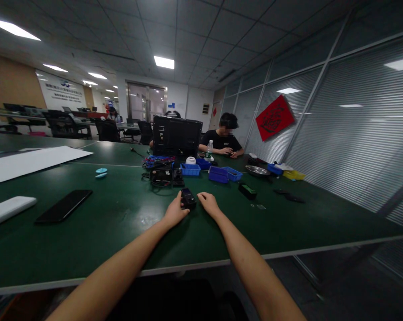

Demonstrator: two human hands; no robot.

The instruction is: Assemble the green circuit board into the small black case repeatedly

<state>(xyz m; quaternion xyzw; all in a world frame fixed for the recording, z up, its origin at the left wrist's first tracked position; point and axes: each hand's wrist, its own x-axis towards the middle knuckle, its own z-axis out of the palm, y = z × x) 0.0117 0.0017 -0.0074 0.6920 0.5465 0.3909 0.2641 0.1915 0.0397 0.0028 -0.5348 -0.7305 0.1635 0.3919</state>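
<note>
My left hand (pixel 176 211) grips a small black boxy device (pixel 188 199) with a little screen on top, thumb along its near side and fingers at its left. The device is at the middle of the green table. Just to its right is my right hand (pixel 209 204), with a narrow gap between them. Its fingers are curled together, and what they hold, if anything, is hidden. Beyond the hands lies a black adapter-like box (pixel 161 177) with cables. A dark rectangular block (pixel 247 191) sits farther right.
Blue trays (pixel 190 169), a monitor (pixel 177 136) and a water bottle (pixel 209 149) stand behind. A person (pixel 224 138) sits across the table. To the left lie a black phone (pixel 64 206), a white device (pixel 9 210) and a white sheet (pixel 34 162). A metal bowl (pixel 258 170) is right.
</note>
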